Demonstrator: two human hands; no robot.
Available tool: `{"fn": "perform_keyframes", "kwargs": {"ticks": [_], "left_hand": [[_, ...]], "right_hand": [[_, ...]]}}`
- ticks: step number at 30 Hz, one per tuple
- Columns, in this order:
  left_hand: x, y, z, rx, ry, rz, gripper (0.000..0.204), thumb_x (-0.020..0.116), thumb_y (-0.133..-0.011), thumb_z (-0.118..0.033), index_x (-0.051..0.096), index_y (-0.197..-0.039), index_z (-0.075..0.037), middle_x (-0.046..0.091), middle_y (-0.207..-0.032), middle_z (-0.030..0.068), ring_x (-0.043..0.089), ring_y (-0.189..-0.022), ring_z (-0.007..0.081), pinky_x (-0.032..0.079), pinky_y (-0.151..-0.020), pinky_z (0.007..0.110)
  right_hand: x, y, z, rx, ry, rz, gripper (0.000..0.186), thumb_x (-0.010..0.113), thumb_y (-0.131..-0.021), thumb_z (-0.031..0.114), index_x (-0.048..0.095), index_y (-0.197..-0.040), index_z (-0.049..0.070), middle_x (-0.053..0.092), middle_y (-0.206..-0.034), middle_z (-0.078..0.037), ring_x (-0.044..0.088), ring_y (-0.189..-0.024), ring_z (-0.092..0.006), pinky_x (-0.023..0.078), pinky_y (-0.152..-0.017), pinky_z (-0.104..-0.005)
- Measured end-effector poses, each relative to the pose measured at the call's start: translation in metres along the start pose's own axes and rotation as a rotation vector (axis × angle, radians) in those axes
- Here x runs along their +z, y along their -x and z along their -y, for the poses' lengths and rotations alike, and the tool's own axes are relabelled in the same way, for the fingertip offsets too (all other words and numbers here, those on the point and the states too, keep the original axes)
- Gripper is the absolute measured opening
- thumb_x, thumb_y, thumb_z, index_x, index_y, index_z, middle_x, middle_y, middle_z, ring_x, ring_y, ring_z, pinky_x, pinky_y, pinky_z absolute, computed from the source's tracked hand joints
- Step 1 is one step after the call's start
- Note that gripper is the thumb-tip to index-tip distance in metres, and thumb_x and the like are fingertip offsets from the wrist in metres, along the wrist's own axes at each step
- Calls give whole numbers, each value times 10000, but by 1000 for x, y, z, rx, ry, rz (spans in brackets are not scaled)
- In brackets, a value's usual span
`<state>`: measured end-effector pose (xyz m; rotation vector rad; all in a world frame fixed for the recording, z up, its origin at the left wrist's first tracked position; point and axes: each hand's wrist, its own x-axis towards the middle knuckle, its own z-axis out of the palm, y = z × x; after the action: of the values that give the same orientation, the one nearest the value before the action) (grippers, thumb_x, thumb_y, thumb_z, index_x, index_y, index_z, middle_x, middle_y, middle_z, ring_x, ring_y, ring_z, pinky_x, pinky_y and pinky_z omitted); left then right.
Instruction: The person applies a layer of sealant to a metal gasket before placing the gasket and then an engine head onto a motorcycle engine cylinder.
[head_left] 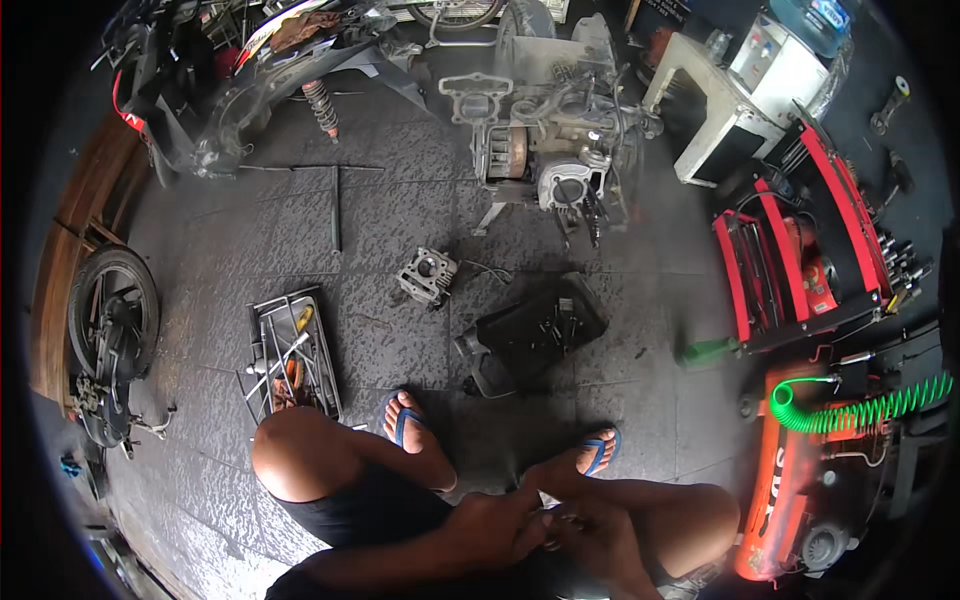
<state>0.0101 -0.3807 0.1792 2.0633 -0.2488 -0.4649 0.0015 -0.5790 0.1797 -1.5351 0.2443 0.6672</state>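
Observation:
I am squatting on a dark tiled floor in blue flip-flops. My left hand and my right hand meet low between my knees, fingers curled together around a small pale part that is too small to identify. Ahead of my feet lies a black plastic cover holding several bolts. A grey cylinder head sits on the floor beyond it. Farther off stands a bare scooter engine with its cylinder exposed.
A metal tool tray lies at my left. A loose wheel and a stripped scooter frame are far left. On the right are a red tool cabinet, an orange compressor with a green coiled hose, and a green bottle.

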Motion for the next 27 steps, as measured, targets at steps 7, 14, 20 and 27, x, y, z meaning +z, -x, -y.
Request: {"fn": "perform_keyframes", "kwargs": {"ticks": [7, 14, 20, 27], "left_hand": [[-7, 4, 1, 74, 72, 47, 257, 612, -942, -268, 570, -978, -17, 640, -620, 133, 664, -527, 322, 528, -512, 428], [-2, -1, 2, 99, -76, 138, 256, 589, -949, -272, 590, -1037, -32, 672, -770, 191, 678, -686, 381, 535, -636, 476], [-3, -7, -12, 3, -114, 206, 294, 529, -949, -268, 593, -1080, -13, 685, -893, 264, 664, -801, 466, 512, -744, 575], [1, 2, 6, 104, -189, 159, 323, 534, -960, -273, 548, -1184, -41, 680, -818, 256, 652, -745, 488, 499, -706, 591]], "right_hand": [[-2, -6, -5, 110, -155, 171, 119, 691, -950, 108, 657, -933, -5, 691, -784, -76, 659, -686, -117, 534, -627, -246], [-3, 1, -16, 70, 74, 52, 178, 701, -921, 141, 677, -1068, 44, 654, -817, -37, 615, -697, -127, 503, -616, -271], [-11, -11, 19, -383, 324, 129, 77, 651, -898, 52, 669, -964, 16, 658, -833, -44, 611, -727, -136, 493, -641, -285], [5, -47, 44, -337, 290, 213, 82, 648, -896, 50, 672, -964, 10, 663, -844, -55, 614, -743, -135, 491, -648, -285]]}}
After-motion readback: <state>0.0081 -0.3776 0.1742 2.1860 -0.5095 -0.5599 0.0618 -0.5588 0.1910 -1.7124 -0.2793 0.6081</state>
